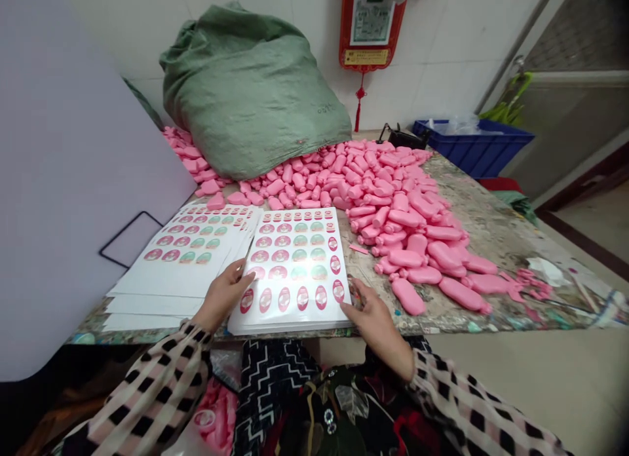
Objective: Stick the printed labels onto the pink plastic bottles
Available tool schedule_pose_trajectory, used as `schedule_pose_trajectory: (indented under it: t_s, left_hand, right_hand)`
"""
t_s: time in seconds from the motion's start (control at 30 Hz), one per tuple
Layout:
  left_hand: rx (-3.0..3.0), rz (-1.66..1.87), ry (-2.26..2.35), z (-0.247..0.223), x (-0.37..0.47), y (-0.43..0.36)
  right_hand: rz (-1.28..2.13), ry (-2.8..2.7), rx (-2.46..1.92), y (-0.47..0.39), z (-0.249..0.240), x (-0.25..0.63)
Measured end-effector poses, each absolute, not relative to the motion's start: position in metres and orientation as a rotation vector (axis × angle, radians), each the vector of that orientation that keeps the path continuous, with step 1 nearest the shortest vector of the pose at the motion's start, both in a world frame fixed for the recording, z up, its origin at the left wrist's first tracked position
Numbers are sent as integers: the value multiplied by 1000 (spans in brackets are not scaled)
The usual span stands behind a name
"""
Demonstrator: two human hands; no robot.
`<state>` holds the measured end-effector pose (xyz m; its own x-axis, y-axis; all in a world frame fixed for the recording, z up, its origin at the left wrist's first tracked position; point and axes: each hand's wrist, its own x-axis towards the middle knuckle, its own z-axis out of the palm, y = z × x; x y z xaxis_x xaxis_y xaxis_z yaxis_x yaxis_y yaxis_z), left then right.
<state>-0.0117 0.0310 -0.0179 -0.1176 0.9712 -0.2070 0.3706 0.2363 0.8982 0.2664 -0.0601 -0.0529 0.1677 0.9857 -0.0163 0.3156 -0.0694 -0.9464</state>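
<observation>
A stack of sticker sheets [289, 308] lies at the table's front edge, printed with rows of pink, red and green labels. My left hand [226, 297] grips its left edge, with the thumb on the top sheet. At the right edge my right hand [377, 322] holds the stack too, thumb on top and fingers partly hidden at its side. Left of my left hand is a second, fanned pile of sticker sheets [162, 282], with similar labels.
Many pink plastic bottles [403, 219] are heaped across the table [496, 213]. A green sack [246, 89] rests behind them. A blue crate [474, 148] stands back right, and a pale panel [83, 181] rises at the left. More pink bottles [219, 413] are below the table edge.
</observation>
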Motion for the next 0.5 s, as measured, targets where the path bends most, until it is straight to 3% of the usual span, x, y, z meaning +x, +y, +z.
schedule_pose_trajectory:
  t_s: [0.5]
  left_hand:
    - [1103,1015,1393,-31,-15,27]
  right_hand:
    - [1613,-665,-1596,-42,-11,282]
